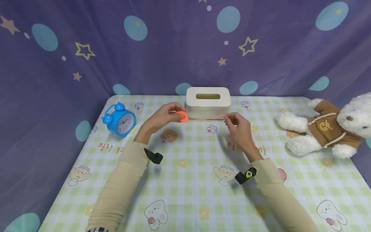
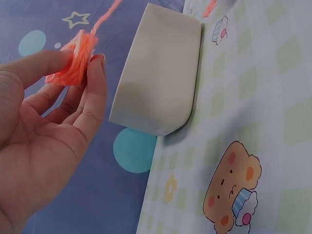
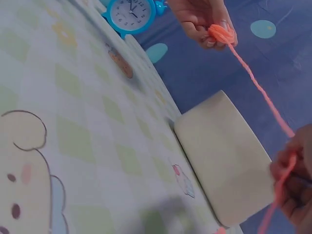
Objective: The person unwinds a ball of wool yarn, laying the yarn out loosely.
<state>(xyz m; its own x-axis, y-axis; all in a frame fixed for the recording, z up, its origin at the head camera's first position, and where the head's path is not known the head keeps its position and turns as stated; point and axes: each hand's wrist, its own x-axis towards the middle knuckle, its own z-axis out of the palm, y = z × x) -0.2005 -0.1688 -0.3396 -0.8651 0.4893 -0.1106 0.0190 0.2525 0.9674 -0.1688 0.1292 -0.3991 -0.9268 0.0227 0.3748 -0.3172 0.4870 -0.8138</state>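
Observation:
A small bundle of orange yarn is pinched between the thumb and fingers of my left hand, in front of the tissue box. In the left wrist view the wound yarn shows its strands side by side. From it a single strand runs taut across to my right hand, whose thumb and fingertips pinch it. The loose end hangs down past the right hand in the right wrist view. Both hands are held above the table.
A cream tissue box stands at the table's back edge. To the left is a blue alarm clock; to the right lies a white plush bear in a brown hoodie. A checked cloth covers the table, with a purple curtain behind.

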